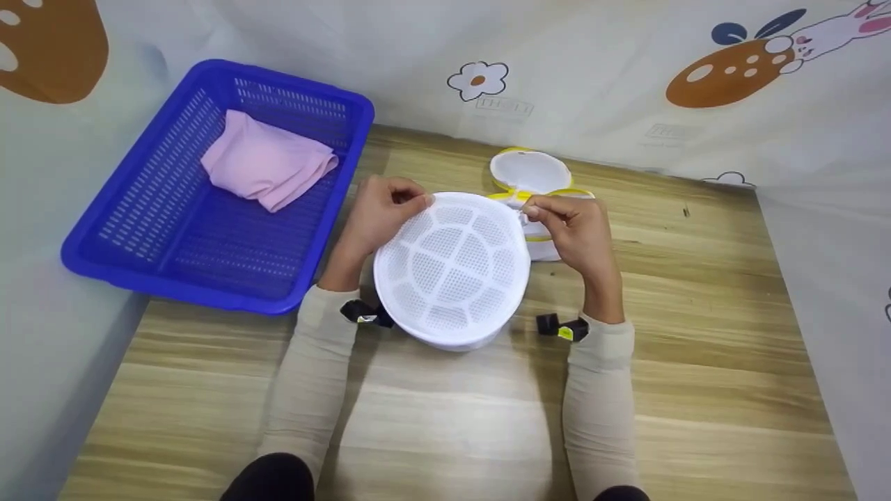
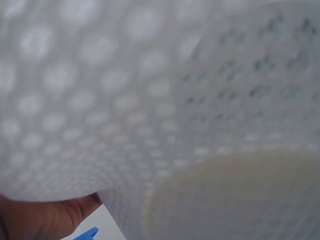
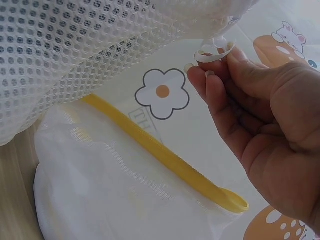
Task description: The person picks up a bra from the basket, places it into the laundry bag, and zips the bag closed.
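A round white mesh laundry bag [image 1: 452,271] is held up over the table, its patterned top facing the head camera. My left hand [image 1: 383,212] pinches its rim at the upper left. In the left wrist view the mesh fills most of the picture, with part of the left thumb [image 2: 55,216] at the lower left. My right hand [image 1: 578,233] pinches a small white loop [image 3: 216,54] at the bag's upper right edge. Behind the bag stands a second white mesh bag with yellow trim [image 1: 531,172], partly hidden by the first bag and the right hand.
At the left, a blue plastic basket [image 1: 202,300] with slotted walls stands on the wooden table [image 1: 703,348]. Inside it lies a folded pink cloth [image 1: 268,160]. A printed white curtain [image 1: 598,62] runs along the back and sides.
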### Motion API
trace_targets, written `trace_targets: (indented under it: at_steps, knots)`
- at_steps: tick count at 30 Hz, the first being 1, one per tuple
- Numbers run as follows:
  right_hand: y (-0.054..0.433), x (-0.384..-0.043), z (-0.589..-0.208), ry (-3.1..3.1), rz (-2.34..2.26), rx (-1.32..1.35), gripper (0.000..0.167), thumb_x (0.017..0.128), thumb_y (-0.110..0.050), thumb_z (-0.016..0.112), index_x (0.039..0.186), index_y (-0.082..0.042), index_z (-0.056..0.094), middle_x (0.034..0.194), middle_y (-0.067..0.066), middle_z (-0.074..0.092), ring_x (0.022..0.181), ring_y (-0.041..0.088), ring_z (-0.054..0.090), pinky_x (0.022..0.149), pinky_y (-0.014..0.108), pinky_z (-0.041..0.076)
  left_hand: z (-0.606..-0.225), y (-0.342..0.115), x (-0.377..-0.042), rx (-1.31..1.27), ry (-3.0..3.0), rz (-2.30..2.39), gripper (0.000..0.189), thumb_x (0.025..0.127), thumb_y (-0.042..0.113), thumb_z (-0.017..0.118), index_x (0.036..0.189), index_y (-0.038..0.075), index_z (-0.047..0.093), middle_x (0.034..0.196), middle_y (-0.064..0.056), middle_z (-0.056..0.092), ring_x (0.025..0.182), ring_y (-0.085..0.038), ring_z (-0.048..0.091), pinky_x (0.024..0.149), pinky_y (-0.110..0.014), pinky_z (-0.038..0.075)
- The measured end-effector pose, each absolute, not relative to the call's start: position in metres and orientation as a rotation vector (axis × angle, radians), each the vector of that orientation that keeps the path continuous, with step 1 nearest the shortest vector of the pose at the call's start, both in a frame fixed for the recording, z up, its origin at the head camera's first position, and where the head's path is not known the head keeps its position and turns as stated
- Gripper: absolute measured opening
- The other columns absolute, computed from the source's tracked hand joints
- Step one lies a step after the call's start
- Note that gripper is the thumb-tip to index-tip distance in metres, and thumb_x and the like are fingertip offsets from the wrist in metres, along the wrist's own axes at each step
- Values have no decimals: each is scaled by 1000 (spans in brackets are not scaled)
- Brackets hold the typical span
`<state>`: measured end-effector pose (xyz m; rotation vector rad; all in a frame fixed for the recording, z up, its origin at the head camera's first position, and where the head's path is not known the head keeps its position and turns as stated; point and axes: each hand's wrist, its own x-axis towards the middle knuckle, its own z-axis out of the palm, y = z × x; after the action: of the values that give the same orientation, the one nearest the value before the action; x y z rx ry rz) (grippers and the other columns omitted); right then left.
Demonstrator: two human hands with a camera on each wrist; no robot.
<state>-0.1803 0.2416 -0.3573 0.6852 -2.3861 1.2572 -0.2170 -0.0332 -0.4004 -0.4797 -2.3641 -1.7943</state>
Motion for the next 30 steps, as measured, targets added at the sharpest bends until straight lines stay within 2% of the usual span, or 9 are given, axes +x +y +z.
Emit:
trace_targets:
  at_steps: [8,16,23,30]
  knots:
    - [247,-186,-363,-2373,1295,781,6,83,4,68,80,3,73,69,12,63,61,12,46,60,19,40,-401,-34,-218,-425,-2396,-1768,12,83,9,71,85,-2,75,78,-9,69,66,-13,55,60,-21,42]
    - [257,-198,-380,-2354,1322,878,8,82,0,70,83,-4,76,76,2,68,57,10,44,55,18,39,-400,-35,-216,-373,-2419,-1738,11,83,8,71,84,-2,74,77,-9,68,66,-14,56,61,-23,42]
    - [254,-196,-380,-2382,1392,818,6,85,-3,68,84,-2,74,76,3,67,69,14,57,65,21,47,-398,-34,-212,-441,-2427,-1644,10,83,6,69,81,-2,73,70,-5,64,62,-12,51,58,-22,38]
    - [238,-186,-361,-2496,1269,632,7,85,1,67,90,5,71,87,13,70,81,15,62,73,21,49,-390,-36,-205,-399,-2495,-1511,11,84,8,69,84,-2,74,72,-8,64,65,-17,53,61,-28,40]
